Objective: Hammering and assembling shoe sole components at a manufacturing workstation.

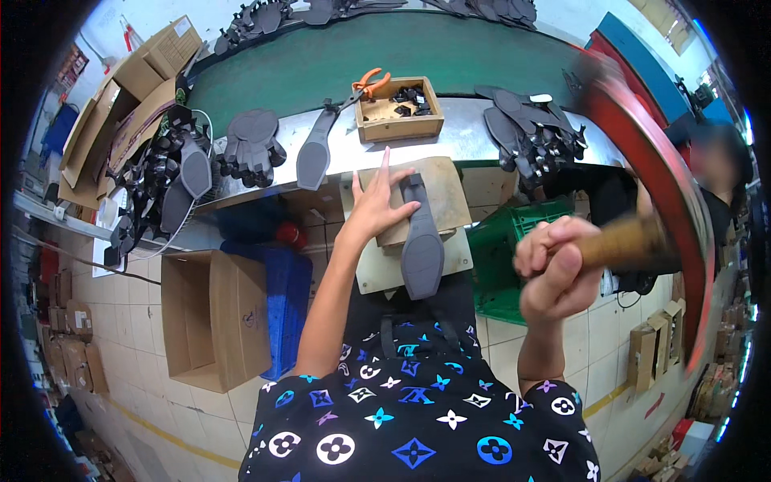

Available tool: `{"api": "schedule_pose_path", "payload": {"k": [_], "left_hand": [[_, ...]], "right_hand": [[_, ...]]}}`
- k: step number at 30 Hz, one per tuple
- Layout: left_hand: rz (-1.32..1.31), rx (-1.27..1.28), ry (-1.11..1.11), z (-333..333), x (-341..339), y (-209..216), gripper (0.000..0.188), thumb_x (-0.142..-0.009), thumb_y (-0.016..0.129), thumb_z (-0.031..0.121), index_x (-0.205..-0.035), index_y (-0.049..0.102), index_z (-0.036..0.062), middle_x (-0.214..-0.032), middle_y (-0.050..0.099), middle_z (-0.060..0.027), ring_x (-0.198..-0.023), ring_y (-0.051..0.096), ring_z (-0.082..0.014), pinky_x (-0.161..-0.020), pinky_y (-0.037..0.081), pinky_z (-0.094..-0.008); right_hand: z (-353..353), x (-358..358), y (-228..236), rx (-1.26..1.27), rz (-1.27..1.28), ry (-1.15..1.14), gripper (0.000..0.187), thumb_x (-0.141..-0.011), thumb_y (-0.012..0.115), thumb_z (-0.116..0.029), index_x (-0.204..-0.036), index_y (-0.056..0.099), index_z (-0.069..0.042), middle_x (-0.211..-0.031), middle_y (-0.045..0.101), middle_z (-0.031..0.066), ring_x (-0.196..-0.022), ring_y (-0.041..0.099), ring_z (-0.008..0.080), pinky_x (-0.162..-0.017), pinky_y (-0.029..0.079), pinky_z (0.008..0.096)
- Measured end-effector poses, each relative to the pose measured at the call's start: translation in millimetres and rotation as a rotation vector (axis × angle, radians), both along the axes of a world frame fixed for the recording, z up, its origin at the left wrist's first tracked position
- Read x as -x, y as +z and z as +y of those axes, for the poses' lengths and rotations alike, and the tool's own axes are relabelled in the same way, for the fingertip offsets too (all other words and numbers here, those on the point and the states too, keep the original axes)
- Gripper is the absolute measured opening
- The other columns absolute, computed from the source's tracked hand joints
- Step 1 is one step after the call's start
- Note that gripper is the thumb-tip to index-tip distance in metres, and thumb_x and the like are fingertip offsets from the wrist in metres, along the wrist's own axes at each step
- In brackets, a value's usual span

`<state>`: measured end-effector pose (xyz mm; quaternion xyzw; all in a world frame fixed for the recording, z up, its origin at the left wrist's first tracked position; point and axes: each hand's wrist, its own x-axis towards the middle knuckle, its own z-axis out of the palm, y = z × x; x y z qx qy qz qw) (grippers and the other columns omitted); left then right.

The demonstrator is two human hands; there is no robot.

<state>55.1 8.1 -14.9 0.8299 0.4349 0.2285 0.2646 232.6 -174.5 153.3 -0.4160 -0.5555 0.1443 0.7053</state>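
A dark grey shoe sole [423, 253] lies lengthwise on a worn block [450, 189], its heel end away from me. My left hand [376, 205] steadies that heel end between thumb and forefinger, while its other fingers stretch out over the block. Raised at the right, my right hand [560, 269] is closed around the wooden handle of a hammer [622, 245]. The hammer's red head is blurred, looks long and curved near the lens, and is apart from the sole.
Beyond the block, a metal ledge holds a wooden box [399, 128] of small black parts, orange-handled pliers [371, 84], another sole [314, 157] and sole piles [534, 132]. A green crate [506, 281], a cardboard box [213, 321] and a person [719, 173] flank me.
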Motion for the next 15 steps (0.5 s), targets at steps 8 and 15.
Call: {"api": "schedule_pose_path", "payload": {"k": [8, 15], "left_hand": [[0.046, -0.020, -0.007, 1, -5, 1, 0.064, -0.080, 0.069, 0.053, -0.136, 0.057, 0.0248, -0.141, 0.055, 0.0031, -0.145, 0.031, -0.0301, -0.108, -0.005, -0.0733], [-0.465, 0.402, -0.397, -26, -5, 2, 0.066, -0.077, 0.077, 0.042, -0.135, 0.060, 0.0137, -0.135, 0.060, -0.0147, -0.142, 0.038, -0.0266, -0.113, 0.009, -0.0657]], "right_hand": [[26, -31, -42, 0.534, -0.487, -0.192, 0.020, -0.099, 0.057, -0.018, -0.094, 0.056, 0.001, -0.062, 0.053, 0.0202, -0.051, 0.054, 0.0344, -0.049, 0.042, 0.0399], [14, -54, -46, 0.506, -0.336, -0.223, 0.017, -0.098, 0.060, -0.016, -0.101, 0.060, 0.000, -0.064, 0.055, 0.0083, -0.053, 0.052, 0.0167, -0.051, 0.041, 0.0316]]}}
